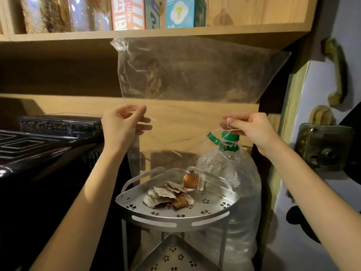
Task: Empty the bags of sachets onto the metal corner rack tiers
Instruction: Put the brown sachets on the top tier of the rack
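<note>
A clear plastic bag hangs upside down above the rack, its closed bottom up near the wooden shelf. My left hand pinches one side of its mouth and my right hand pinches the other. The bag looks empty. Below it, the metal corner rack's top tier holds a pile of several brown and white sachets. One orange-brown sachet leans against the tier's back rail. The lower tier shows no sachets.
A large clear water bottle with a green cap stands right behind the rack. A black appliance fills the left. Wooden shelves with boxes and jars run overhead. A door with a metal lock is at the right.
</note>
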Tool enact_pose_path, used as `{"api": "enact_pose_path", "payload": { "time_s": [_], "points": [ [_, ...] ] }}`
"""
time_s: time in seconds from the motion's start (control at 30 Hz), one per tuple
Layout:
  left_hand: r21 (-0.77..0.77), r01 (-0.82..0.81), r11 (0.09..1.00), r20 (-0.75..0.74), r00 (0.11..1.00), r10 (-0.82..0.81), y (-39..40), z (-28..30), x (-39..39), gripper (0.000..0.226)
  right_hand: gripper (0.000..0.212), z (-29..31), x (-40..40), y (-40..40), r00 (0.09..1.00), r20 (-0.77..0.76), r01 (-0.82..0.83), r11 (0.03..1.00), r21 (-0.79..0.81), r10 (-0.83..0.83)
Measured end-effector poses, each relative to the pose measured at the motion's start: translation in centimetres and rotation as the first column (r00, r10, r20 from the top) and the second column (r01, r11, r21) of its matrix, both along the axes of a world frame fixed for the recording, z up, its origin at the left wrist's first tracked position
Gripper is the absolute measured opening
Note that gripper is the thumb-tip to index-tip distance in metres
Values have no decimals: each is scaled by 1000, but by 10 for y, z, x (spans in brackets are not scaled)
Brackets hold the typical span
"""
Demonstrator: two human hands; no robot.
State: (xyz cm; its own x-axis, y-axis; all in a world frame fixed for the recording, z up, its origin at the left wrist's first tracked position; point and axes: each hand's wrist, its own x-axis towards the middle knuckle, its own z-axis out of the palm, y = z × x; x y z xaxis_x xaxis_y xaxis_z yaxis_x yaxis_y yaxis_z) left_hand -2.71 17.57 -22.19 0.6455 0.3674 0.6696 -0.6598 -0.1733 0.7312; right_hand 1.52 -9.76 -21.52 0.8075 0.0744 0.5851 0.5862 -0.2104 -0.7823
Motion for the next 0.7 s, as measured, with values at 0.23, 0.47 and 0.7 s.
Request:
{"api": "enact_pose_path", "payload": {
  "time_s": [0.23,0.47,0.7],
  "points": [
    [44,37,998,-125,992,-31,3,15,15,7,11,16,5,-6,982,-188,-31,996,-86,14],
    [73,58,996,-99,994,-51,4,47,13,15,11,50,-1,-14,995,-97,3,1000,-27,-5],
    [-79,270,959,-266,922,-282,4,60,13,15,16,51,-7,-19,987,-158,-38,999,12,40]
  ]
}}
